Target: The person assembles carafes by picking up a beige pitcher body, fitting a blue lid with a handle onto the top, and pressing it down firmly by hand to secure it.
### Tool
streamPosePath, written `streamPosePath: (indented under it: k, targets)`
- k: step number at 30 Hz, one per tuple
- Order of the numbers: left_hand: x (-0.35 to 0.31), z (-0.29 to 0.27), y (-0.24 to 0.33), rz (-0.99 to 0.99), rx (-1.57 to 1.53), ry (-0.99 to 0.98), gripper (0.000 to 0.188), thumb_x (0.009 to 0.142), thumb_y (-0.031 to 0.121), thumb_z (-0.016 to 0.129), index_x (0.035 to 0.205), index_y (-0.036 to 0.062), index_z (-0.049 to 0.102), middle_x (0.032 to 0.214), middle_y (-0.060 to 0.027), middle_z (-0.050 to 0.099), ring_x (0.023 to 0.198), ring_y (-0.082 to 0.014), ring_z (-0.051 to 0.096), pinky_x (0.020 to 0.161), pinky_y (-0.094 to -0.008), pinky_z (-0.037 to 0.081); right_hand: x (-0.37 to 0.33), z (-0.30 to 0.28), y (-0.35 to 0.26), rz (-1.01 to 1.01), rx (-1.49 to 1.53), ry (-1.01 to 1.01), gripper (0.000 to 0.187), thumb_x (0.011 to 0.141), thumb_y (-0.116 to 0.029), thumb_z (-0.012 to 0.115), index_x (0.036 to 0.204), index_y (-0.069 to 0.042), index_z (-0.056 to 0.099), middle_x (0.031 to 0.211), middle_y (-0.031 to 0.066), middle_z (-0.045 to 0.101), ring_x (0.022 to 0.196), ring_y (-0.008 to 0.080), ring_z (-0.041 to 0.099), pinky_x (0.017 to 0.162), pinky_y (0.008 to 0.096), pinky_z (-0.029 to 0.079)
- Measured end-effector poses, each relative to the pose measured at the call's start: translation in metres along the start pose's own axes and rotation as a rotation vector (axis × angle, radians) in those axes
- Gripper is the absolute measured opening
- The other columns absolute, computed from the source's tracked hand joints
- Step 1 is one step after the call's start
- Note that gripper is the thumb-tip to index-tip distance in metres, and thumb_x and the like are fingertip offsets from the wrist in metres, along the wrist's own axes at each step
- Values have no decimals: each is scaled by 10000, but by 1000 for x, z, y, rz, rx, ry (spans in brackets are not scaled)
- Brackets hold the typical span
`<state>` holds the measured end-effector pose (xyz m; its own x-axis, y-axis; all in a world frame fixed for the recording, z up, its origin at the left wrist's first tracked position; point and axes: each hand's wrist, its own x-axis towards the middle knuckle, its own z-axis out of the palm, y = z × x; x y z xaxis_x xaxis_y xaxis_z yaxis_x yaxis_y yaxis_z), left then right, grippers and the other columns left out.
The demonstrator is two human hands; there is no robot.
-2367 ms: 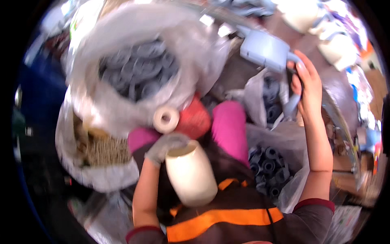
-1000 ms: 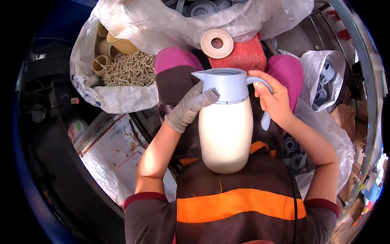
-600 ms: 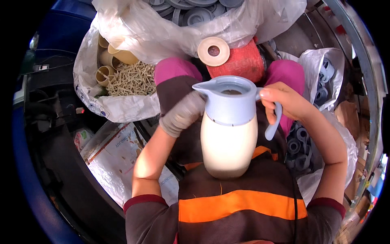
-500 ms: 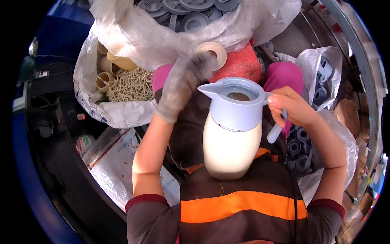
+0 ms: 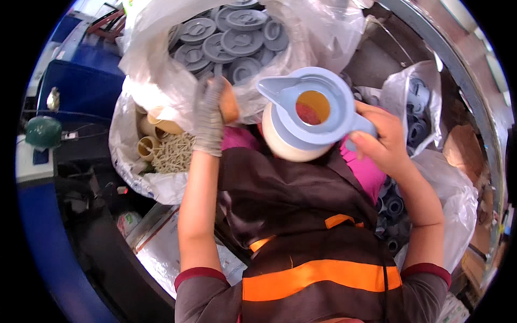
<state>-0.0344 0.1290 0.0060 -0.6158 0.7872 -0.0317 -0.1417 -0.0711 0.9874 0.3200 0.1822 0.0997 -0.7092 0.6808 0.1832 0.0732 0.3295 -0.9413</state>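
My right hand (image 5: pixel 379 137) is closed round the handle of a jug (image 5: pixel 299 145) with a cream body and a pale blue collar and spout. The jug is tipped so that its round mouth faces up at me, with amber walls and a reddish patch showing inside. The spout points left. My left hand (image 5: pixel 209 116), in a grey glove, is raised left of the jug and apart from it. Its fingers are bent round a tan curved piece (image 5: pixel 229 102), seen nearly edge-on, whose kind I cannot make out.
Beyond my hands, a clear plastic bag (image 5: pixel 156 70) holds grey round lids (image 5: pixel 240 42). At left, a white sack (image 5: pixel 126 156) contains cream cups and short beige sticks (image 5: pixel 173 153). Bags of blue-grey parts (image 5: pixel 417 99) stand at right, beside a metal frame (image 5: pixel 487 107).
The jug has risen away from my lap and tipped its mouth toward me. My left hand has moved left, away from the jug. The view has shifted, showing more of the lids.
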Motion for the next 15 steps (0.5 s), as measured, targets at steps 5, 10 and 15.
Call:
streamPosePath:
  k: [5,10,15]
  targets:
    - [-69,69,142,410,335,-181,465,815,266,663,1208,37,567,1068,-70,601,986,-148,567,891,-306,447,23,39,25,211,57,-122,342,844,-268,632,958,54,639,1227,164,598,717,182,652,624,287,519]
    - [-101,116,125,794,1338,-487,597,715,342,702,1218,51,565,1192,-213,554,1073,-379,549,920,-426,435,18,50,42,-33,-168,-83,427,837,-366,638,1036,11,627,1190,160,602,1061,338,585,891,398,463]
    - [-100,123,121,777,1311,-513,591,722,338,697,1223,55,563,1198,-204,557,1069,-410,535,931,-449,423,-6,42,56,28,-469,-48,354,846,-312,629,1015,-26,505,944,178,642,876,365,624,735,453,491]
